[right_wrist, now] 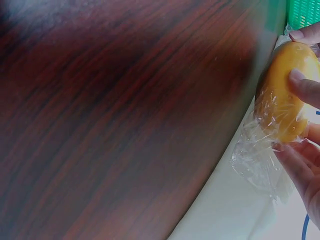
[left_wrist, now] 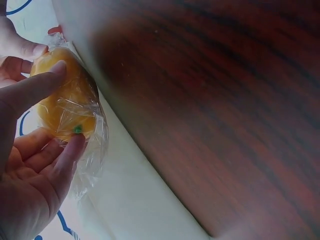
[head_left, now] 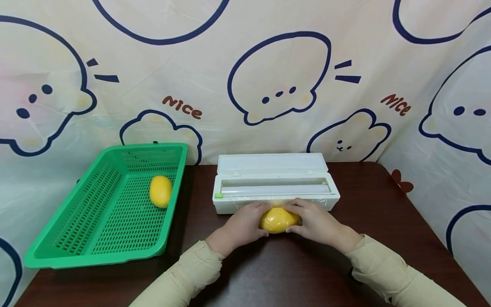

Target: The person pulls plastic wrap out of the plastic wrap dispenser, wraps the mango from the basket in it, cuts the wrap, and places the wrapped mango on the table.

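One fruit [head_left: 279, 221] in film [right_wrist: 250, 160], left hand [head_left: 247, 224] and right hand [head_left: 316, 221] with fingers clamped on it; second fruit [head_left: 160, 192] in basket [head_left: 115, 257].

A green rectangular basket of perforated plastic [head_left: 115, 257] stands on a dark red-brown table with wood grain [head_left: 402, 238]. Inside the basket, close to its right wall, lies one yellow oval fruit [head_left: 160, 191]. Behind the basket hangs a pale cloth [head_left: 207, 76] with dark blue cartoon outlines. A brown-red printed word "Nice" [head_left: 182, 107] is above the basket's right back corner. Well to the right of the basket appear a second such word [head_left: 396, 104] and a brown-red petal-shaped figure [head_left: 402, 181].
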Demonstrator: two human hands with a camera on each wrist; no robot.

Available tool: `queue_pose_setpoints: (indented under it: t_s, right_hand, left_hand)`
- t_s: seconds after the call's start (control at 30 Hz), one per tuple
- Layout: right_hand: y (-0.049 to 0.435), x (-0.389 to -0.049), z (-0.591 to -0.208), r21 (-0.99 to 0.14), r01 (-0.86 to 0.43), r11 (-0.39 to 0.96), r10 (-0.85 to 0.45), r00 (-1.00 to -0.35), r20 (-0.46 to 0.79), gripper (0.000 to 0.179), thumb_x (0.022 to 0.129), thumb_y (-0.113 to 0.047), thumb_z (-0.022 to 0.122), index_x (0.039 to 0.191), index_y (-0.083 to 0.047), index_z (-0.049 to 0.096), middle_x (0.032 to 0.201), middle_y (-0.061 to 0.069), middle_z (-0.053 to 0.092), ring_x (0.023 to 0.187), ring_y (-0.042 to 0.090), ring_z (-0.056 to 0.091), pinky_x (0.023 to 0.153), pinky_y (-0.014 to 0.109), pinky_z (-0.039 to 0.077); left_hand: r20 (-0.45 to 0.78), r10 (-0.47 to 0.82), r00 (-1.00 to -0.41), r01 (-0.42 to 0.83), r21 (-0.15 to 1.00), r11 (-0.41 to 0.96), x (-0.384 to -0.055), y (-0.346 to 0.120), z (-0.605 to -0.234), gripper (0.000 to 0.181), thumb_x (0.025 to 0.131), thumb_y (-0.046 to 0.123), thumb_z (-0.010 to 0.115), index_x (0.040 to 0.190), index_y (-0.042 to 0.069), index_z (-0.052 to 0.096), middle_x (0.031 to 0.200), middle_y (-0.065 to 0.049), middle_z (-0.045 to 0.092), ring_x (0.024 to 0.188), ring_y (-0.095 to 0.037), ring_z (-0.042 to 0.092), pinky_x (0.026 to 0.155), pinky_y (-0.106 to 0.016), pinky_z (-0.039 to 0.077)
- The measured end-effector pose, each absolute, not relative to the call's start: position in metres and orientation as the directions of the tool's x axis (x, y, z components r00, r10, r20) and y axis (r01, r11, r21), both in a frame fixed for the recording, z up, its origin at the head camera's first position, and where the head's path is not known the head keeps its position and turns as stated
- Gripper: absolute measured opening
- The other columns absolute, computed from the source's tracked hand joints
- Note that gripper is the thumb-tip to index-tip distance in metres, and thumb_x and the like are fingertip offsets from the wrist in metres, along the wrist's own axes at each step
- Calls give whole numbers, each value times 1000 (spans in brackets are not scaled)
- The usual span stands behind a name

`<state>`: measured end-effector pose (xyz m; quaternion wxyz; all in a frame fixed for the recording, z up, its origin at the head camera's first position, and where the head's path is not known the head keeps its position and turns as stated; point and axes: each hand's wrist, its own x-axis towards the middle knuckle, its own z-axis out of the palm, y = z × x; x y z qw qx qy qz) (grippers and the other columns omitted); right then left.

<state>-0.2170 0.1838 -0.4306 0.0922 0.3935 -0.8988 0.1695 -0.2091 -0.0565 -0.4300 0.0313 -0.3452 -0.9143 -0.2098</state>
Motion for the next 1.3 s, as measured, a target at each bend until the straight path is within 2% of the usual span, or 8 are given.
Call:
queue_pose_setpoints:
  t_s: [0.4,0.7,1.0,1.17,1.3]
  right_hand:
    - [185,-215,-430,-258,-721,643,-679,-692,242,52,82,-20,88,124,2,69,121,11,65,105,24,65,88,40,56]
    - [185,-208,-435,-287,-700,654,-668,-713,214,64,80,-26,89,133,-1,63,130,8,59,109,22,62,92,41,54]
    - [183,-206,-436,-242,-729,640,-681,-684,262,62,76,-14,92,129,-5,60,124,7,59,104,21,62,89,41,55]
    - [182,-206,-435,-234,-732,640,-681,-682,267,62,76,-14,92,128,-3,60,124,9,59,103,22,63,88,40,56]
    - [183,-206,-435,-229,-730,644,-680,-683,266,62,76,-15,92,128,-2,60,125,10,60,103,22,64,87,40,56]
  left_hand:
    - [123,610,-783,603,393,694,-210,-55,-429,64,78,16,90,133,-2,63,130,-15,65,119,-28,62,101,-38,49]
    - [108,625,-773,602,435,670,-209,-57,-423,63,77,17,91,131,0,66,128,-10,68,115,-23,63,98,-33,50]
    - [100,636,-765,601,467,649,-207,-60,-419,66,79,17,91,135,-1,63,130,-10,67,115,-22,62,99,-34,50]
    - [129,653,-746,624,477,619,-205,-65,-418,72,76,17,93,140,7,59,131,-7,65,117,-21,61,101,-36,49]
    - [222,648,-729,677,378,632,-198,-68,-416,74,76,22,93,140,10,58,139,-12,60,124,-28,59,103,-41,48]
